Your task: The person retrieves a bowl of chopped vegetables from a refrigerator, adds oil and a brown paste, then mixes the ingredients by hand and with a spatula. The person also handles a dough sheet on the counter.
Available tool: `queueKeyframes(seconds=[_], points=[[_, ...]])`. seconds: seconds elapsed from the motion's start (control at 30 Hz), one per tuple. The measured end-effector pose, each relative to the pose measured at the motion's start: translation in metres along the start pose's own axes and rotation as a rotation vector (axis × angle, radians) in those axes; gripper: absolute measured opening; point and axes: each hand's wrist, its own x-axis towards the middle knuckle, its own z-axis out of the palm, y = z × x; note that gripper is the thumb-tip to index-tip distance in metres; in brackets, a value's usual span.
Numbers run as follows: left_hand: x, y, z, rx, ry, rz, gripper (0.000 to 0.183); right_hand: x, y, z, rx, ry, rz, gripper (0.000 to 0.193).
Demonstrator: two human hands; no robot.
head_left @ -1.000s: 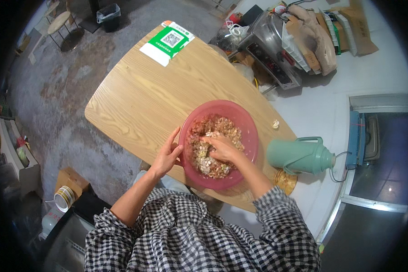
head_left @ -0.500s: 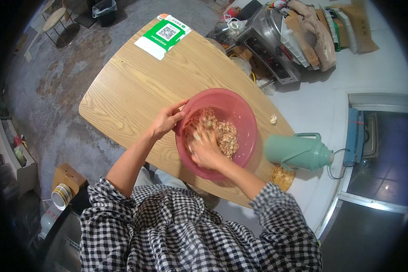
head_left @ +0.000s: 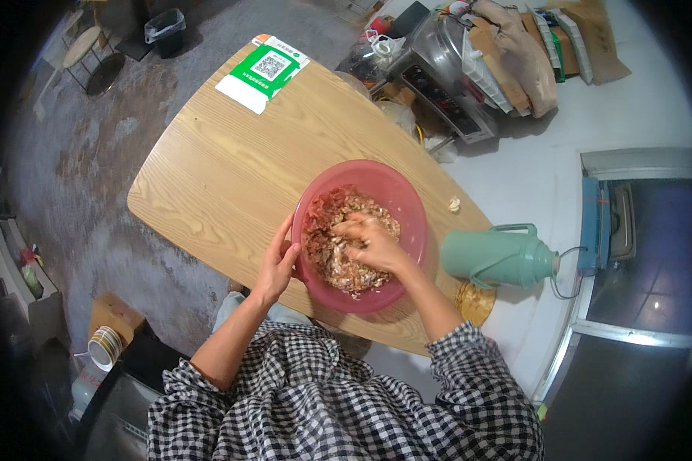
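A pink plastic basin [head_left: 411, 219] stands on the wooden table, holding a mixture of reddish minced meat and pale chopped bits [head_left: 334, 257]. My left hand [head_left: 275, 265] grips the basin's left rim, its thumb on the near side and its fingers along the outer wall. Inside the basin, my right hand [head_left: 373, 244] is over the middle of the mixture with its fingers apart and slightly curled. Bits of the mixture stick to those fingers, and their tips are partly blurred.
On the wooden table [head_left: 207, 165] a green-and-white card [head_left: 261, 73] lies at the far end. A green thermos flask [head_left: 492, 256] lies right of the basin, by a round woven-looking mat [head_left: 475, 302]. A small pale scrap [head_left: 454, 204] sits near the right edge. Beyond stands a metal appliance [head_left: 446, 84].
My right hand has lifted off the mixture and moved slightly right and up. My left hand has slid down the basin's left rim. The mixture is spread wider toward the near side.
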Motion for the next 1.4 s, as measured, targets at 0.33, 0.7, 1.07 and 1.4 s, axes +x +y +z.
queueKeyframes(seconds=[0.33, 0.7, 1.07, 1.4], points=[[0.079, 0.032, -0.015, 0.071, -0.184, -0.085, 0.052, 0.060, -0.044, 0.017, -0.251, -0.099, 0.049, 0.037], [0.072, 0.043, -0.012, 0.268, -0.192, -0.112, 0.052, 0.070, 0.000, 0.031, -0.285, -0.592, 0.351, 0.047], [-0.008, 0.009, 0.004, 0.036, 0.004, -0.067, 0.058, -0.043, 0.031, 0.052, 0.460, 0.537, 0.505, 0.079], [0.009, 0.019, -0.003, -0.032, -0.041, -0.095, 0.056, 0.004, -0.071, 0.032, -0.012, 0.208, 0.001, 0.077]])
